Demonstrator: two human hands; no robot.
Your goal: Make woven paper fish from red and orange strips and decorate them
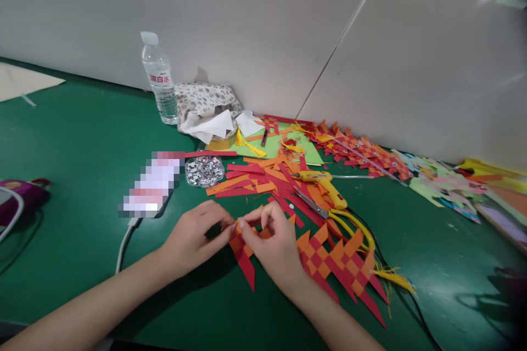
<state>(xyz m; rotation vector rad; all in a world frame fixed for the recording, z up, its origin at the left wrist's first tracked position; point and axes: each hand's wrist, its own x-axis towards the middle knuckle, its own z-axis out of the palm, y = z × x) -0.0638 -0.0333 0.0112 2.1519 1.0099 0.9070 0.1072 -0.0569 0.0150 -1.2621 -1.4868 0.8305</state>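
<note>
My left hand (197,235) and my right hand (276,247) meet over the table, thumbs and fingers pinched on a woven piece of red and orange paper strips (246,266). One red pointed end of it hangs below the fingers; the rest is partly hidden behind my right hand. Just right of that hand lies a woven paper fish (325,255) in a red and orange check, with a yellow tassel (395,277) at its right end. Scissors (315,205) with yellow handles rest behind it, beside a yellow glue gun (325,182).
Loose red and orange paper strips (263,175) cover the middle. Nearby are a clear box of googly eyes (205,170), a phone (154,184) on a cable, a water bottle (160,79), a tissue pouch (208,104), and a row of woven fish (358,148) along the wall.
</note>
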